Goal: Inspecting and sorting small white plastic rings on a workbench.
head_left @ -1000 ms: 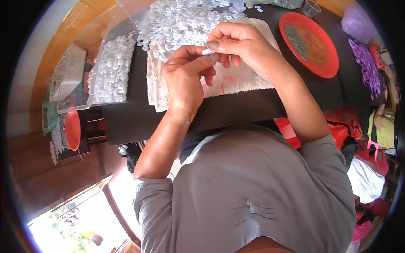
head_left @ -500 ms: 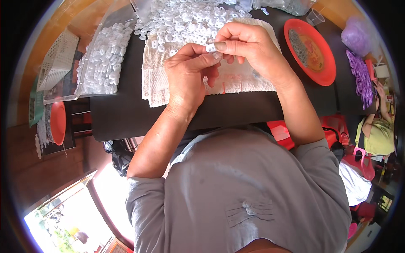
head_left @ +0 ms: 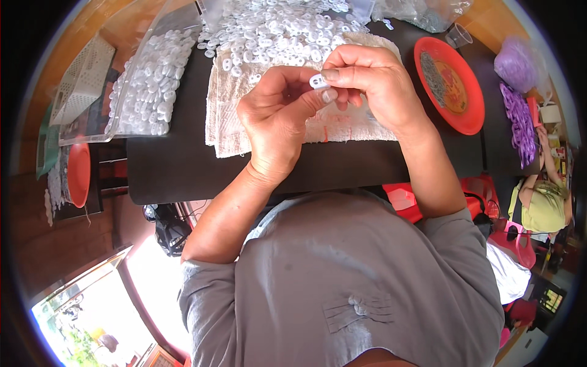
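Between my two hands, above a pale cloth [head_left: 227,116], is a small white oval plastic piece [head_left: 317,81] with dark openings in it. The thumb and fingers of my left hand [head_left: 278,113] pinch its left and lower side. My right hand [head_left: 373,82] grips its right side between thumb and forefinger, its other fingers curled beneath. Anything finer held in the fingertips is too small to make out. Just beyond my hands, a large heap of similar white pieces [head_left: 269,30] spreads over the cloth's far edge and the dark table [head_left: 183,174].
On the left, a clear plastic tray [head_left: 92,138] holds many glossy white pieces [head_left: 150,92], with a white perforated basket [head_left: 85,79] beside it. To the right lie a red plate [head_left: 474,116] with small grey metal parts, a clear cup [head_left: 458,37] and purple links [head_left: 518,125]. Another person [head_left: 541,205] sits far right.
Both hands have shifted slightly down and to the right in the view, with the white piece still pinched between them. The surroundings have shifted a little as well.
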Demonstrator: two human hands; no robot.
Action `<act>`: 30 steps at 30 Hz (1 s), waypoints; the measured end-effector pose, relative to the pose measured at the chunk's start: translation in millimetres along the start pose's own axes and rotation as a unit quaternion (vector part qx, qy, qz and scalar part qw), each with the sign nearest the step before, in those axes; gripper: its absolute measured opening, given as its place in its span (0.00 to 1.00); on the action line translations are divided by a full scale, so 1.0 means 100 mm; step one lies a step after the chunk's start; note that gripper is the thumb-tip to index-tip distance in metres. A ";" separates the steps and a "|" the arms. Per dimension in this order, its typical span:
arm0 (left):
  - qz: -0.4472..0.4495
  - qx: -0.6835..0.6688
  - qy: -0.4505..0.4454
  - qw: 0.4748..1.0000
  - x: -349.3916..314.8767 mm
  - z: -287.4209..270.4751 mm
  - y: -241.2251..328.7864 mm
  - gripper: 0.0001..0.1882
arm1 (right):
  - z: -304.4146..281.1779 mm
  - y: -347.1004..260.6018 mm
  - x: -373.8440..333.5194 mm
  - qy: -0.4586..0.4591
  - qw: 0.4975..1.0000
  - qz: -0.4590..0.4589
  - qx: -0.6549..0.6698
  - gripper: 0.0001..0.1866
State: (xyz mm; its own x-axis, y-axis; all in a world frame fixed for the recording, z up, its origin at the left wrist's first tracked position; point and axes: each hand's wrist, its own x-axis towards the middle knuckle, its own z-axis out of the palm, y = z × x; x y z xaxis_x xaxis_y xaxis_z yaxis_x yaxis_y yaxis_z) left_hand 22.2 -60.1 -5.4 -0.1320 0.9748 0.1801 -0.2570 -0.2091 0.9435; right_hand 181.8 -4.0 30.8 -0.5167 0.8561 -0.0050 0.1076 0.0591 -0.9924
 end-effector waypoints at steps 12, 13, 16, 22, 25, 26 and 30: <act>0.231 0.233 0.227 0.917 0.24 -0.83 0.98 0.10 | -0.14 0.00 -0.08 0.083 0.992 -0.059 0.072 0.11; 0.223 0.319 0.239 0.890 0.31 -1.00 1.09 0.11 | -0.16 -0.01 -0.08 0.083 0.992 -0.062 0.078 0.11; 0.219 0.546 0.173 0.790 0.38 -1.18 1.21 0.13 | -0.18 0.01 -0.06 0.090 0.989 -0.077 0.084 0.12; 0.294 0.699 0.237 0.608 0.44 -1.41 1.18 0.17 | -0.21 -0.01 -0.05 0.090 0.988 -0.080 0.099 0.11; 0.311 0.657 0.273 0.630 0.49 -1.57 1.23 0.15 | -0.30 0.08 -0.04 0.095 0.990 -0.088 0.065 0.10; 0.321 0.616 0.270 0.667 0.50 -1.63 1.24 0.12 | -0.31 0.09 -0.04 0.110 0.987 -0.088 0.081 0.09; 0.261 0.687 0.254 0.629 0.37 -1.80 1.10 0.10 | -0.29 0.13 -0.02 0.088 0.992 -0.075 0.050 0.10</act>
State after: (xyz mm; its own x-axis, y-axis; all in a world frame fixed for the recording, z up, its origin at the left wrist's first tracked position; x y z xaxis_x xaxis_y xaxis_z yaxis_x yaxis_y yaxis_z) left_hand -183.5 -60.9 54.6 -0.2340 0.5776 0.7821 0.9718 0.1142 0.2064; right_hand 209.0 10.1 21.5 -0.3638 0.9183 0.1559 -0.0482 0.1486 -0.9877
